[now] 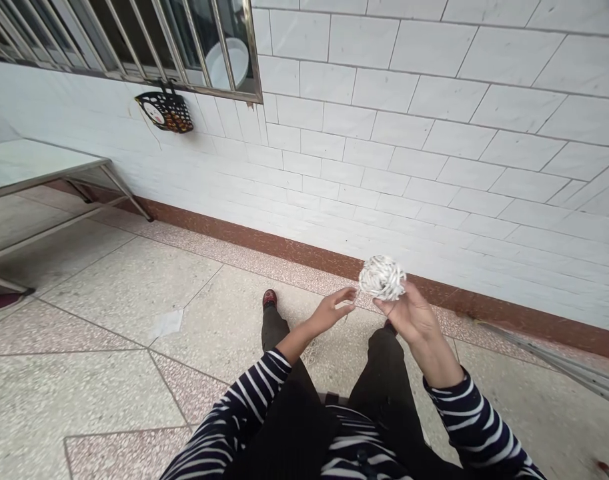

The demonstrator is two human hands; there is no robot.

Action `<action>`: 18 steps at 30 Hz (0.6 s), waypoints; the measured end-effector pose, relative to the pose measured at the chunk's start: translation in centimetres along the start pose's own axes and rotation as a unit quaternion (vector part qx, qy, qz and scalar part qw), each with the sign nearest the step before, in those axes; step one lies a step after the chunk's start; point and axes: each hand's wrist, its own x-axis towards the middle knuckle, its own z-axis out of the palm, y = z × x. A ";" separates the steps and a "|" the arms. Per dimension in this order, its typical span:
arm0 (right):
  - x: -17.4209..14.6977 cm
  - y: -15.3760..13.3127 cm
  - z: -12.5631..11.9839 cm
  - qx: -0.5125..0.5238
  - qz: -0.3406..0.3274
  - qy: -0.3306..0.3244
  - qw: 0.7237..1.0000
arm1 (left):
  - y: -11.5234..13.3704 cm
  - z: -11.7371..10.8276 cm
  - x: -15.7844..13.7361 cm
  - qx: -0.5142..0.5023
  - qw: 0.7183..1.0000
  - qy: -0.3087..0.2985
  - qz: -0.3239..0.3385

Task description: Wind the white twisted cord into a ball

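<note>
Currently, I have the right grip [418, 320] curled onto the right side of the white ball [381, 277]. Left grip [329, 312] sits just left of it, thumb and fingers slightly parted; cannot tell whether they pinch anything. Floor [209, 313] below both, wall [364, 160] ahead.

A black basket [170, 115] hangs at the barred window [129, 40], a metal-legged table [34, 161] standing near the tiled wall [394, 160].

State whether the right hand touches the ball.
Touching. The head view shows the right hand holding the ball at its right side and underside.
</note>
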 end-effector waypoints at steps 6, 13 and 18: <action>0.3 1.5 -0.9 -0.007 0.050 -0.057 0.997 | 2.3 2.4 -0.9 0.074 0.996 0.038 0.008; -0.2 -0.6 -1.6 0.030 0.018 -0.009 0.999 | -0.8 0.9 -4.0 0.181 0.982 0.011 -0.052; -0.4 -2.6 -1.5 0.022 -0.068 0.008 0.997 | -2.7 0.7 -6.2 0.153 0.983 -0.021 -0.104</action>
